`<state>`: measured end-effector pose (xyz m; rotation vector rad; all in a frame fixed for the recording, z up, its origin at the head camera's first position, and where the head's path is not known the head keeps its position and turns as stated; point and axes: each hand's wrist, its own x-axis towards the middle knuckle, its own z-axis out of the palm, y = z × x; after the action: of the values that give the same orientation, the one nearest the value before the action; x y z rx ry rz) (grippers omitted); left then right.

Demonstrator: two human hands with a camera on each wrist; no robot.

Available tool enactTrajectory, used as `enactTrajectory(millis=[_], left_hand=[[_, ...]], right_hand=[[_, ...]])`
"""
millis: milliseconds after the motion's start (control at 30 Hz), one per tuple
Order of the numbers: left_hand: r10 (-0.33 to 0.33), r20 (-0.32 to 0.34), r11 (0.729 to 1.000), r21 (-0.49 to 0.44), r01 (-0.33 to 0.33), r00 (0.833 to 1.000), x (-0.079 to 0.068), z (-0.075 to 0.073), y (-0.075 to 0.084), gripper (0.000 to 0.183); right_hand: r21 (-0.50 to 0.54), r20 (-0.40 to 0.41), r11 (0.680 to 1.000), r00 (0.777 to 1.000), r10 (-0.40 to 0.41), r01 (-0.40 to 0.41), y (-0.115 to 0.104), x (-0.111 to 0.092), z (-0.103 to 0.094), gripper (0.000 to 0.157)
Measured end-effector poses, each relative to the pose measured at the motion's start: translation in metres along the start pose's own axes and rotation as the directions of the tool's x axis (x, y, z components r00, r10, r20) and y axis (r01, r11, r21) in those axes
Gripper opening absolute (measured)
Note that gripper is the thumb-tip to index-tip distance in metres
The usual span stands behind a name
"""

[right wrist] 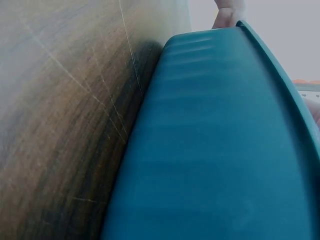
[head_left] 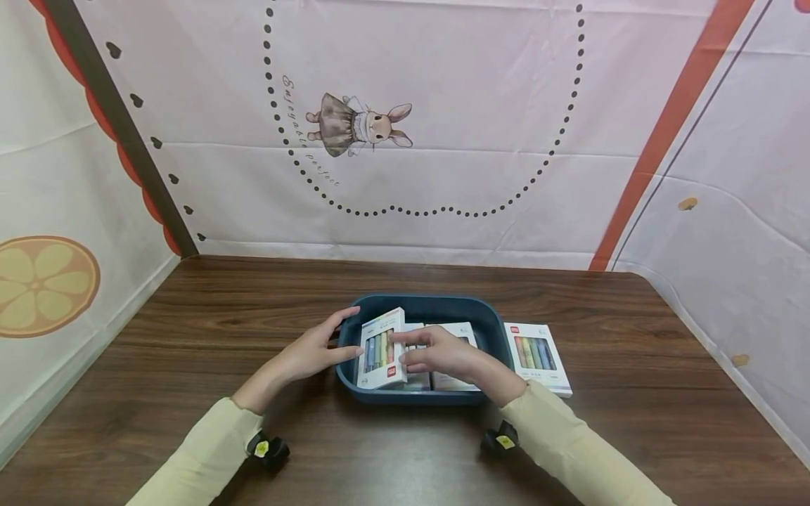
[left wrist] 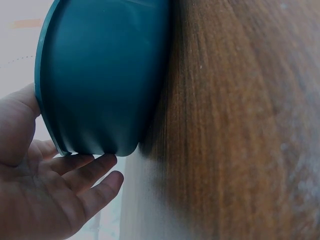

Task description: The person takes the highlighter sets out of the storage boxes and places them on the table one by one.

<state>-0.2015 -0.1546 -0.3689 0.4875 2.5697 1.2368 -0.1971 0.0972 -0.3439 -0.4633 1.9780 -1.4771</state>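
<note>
A dark blue plastic bin (head_left: pixel 420 398) stands on the wooden table, with several white boxes of crayons inside it. One crayon box (head_left: pixel 380 379) leans tilted at the bin's left end, its window showing coloured sticks. My right hand (head_left: pixel 443 351) pinches that box by its right edge. At the left end of the bin, my left hand (head_left: pixel 310 351) holds the rim, its thumb tip close to the tilted box. In the left wrist view, several of its fingers (left wrist: pixel 95 172) rest against the bin's outer wall. Flatter crayon boxes (head_left: pixel 443 383) lie partly hidden under my right hand.
Another crayon box (head_left: pixel 538 358) lies on the table against the bin's right side. Around the wooden table (head_left: pixel 253 295) hang printed cloth walls (head_left: pixel 474 126). A black wrist strap piece (head_left: pixel 268 450) sits at each of my cuffs.
</note>
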Motion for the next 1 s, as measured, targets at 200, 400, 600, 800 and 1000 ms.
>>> enactTrajectory(millis=[200,400,600,800,1000], left_hand=[[0.001,0.002,1.0,-0.004,-0.001,1.0,0.0,0.0,0.001,0.066],[-0.005,-0.001,1.0,0.001,0.005,1.0,-0.001,0.0,0.002,0.066],[0.001,-0.003,1.0,0.005,0.0,1.0,-0.001,0.0,0.001,0.066],[0.008,-0.006,1.0,0.006,-0.008,1.0,-0.001,0.0,0.001,0.066],[0.004,-0.006,1.0,0.01,-0.004,1.0,-0.002,0.0,0.001,0.067]], right_hand=[[-0.045,-0.051,0.999,0.999,-0.01,0.008,0.0,-0.003,-0.007,0.045],[-0.071,-0.082,0.997,0.996,-0.019,0.013,-0.001,-0.006,-0.013,0.045],[-0.086,-0.132,0.996,0.991,-0.021,0.009,0.0,-0.008,-0.015,0.045],[-0.1,-0.216,0.995,0.976,-0.01,-0.012,0.001,-0.01,-0.017,0.045],[-0.111,-0.281,0.993,0.96,0.01,-0.043,0.001,-0.013,-0.021,0.044]])
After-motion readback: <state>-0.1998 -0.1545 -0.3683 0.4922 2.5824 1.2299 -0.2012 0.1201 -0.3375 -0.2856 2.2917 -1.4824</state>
